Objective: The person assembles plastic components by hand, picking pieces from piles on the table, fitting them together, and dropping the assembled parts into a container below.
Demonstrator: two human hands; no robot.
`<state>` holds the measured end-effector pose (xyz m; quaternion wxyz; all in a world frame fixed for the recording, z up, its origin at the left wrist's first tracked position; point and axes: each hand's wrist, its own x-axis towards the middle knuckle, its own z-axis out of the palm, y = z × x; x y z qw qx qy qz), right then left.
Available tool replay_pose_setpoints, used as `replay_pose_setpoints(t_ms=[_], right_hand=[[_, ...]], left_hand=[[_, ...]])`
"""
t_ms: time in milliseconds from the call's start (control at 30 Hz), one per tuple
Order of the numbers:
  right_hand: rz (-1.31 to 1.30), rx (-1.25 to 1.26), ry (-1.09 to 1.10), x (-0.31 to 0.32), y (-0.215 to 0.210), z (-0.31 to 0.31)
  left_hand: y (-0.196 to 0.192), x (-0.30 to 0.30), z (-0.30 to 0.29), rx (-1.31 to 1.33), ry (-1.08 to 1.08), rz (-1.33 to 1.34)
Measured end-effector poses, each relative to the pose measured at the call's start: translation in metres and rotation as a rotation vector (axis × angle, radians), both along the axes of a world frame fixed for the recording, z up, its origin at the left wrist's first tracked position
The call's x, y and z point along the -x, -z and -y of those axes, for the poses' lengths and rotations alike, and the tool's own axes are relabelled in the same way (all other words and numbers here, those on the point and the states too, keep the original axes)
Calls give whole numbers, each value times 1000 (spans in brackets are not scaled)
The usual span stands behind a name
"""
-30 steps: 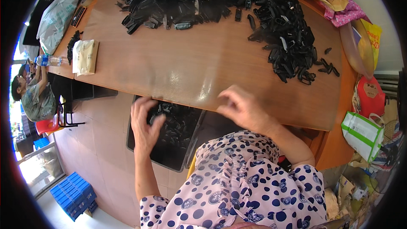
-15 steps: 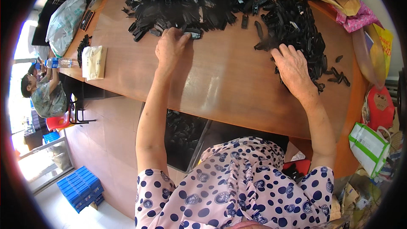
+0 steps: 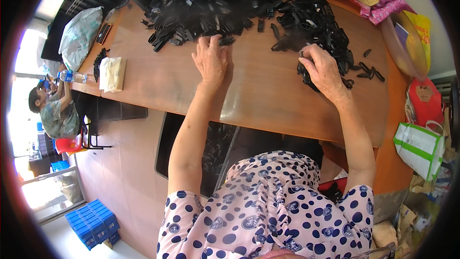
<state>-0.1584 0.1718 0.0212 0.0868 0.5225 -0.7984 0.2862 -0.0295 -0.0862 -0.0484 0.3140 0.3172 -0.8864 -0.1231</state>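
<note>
My left hand (image 3: 211, 62) is closed at the near edge of a big heap of black plastic parts (image 3: 191, 7). Between its fingers and thumb is a small, long black plastic part (image 3: 226, 41). To the right, my right hand (image 3: 322, 71) has its thumb and fingers pinched together beside a second pile of black parts (image 3: 330, 29). A bit of something dark shows at those fingertips, too small to name. Some parts of that pile lie under and around this hand.
A wooden table (image 3: 258, 81) carries both heaps. Loose parts (image 3: 371, 72) lie at its right. A tissue pack (image 3: 112, 74), a water bottle (image 3: 74, 76) and a plastic bag (image 3: 79, 36) stand left. Below the edge sits a black bin of parts (image 3: 215, 148). Another person (image 3: 58, 115) sits far left.
My left hand has moved right along the heap's edge with the black plastic part. My right hand has drawn back slightly from its pile and its fingers have closed into a pinch.
</note>
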Motion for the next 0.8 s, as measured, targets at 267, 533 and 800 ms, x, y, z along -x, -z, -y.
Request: replay_pose_setpoints(t_ms=[267, 533, 800], right_hand=[[700, 198, 20, -43, 2, -37], [1124, 339, -35, -72, 14, -46], [1586, 420, -218, -85, 3, -43]], left_hand=[[2, -1, 7, 44, 333, 256], [-38, -39, -89, -1300, 601, -43], [-55, -68, -140, -1437, 759, -204]])
